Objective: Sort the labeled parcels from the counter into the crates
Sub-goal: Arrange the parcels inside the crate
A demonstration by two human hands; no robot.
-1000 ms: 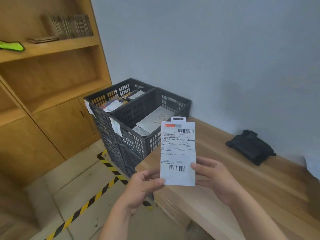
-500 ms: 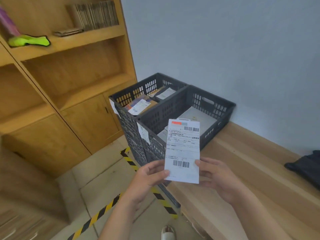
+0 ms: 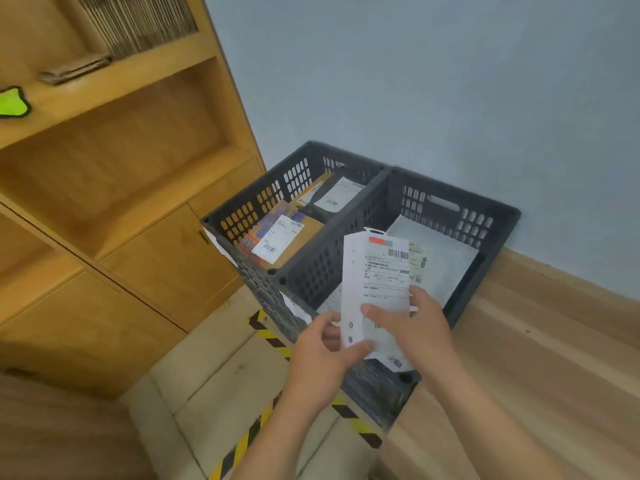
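Note:
I hold a flat white parcel (image 3: 375, 278) with a barcoded shipping label upright over the near edge of the right crate (image 3: 485, 220). My left hand (image 3: 325, 355) pinches its lower left corner between thumb and fingers. My right hand (image 3: 412, 327) grips its lower right part, thumb across the label. The right crate, dark grey and perforated, holds a large white mailer (image 3: 440, 261). The left crate (image 3: 256, 209), joined to it, holds brown and dark labeled parcels (image 3: 280, 237).
The wooden counter (image 3: 554, 358) runs along the right, touching the crates. A wooden shelf unit with cabinet doors (image 3: 138, 220) stands at the left. Yellow-black hazard tape (image 3: 273, 337) crosses the tiled floor below the crates.
My view has moved closer to the crates and tilted down. The parcel has travelled forward over the right crate, and my right thumb now lies across its label.

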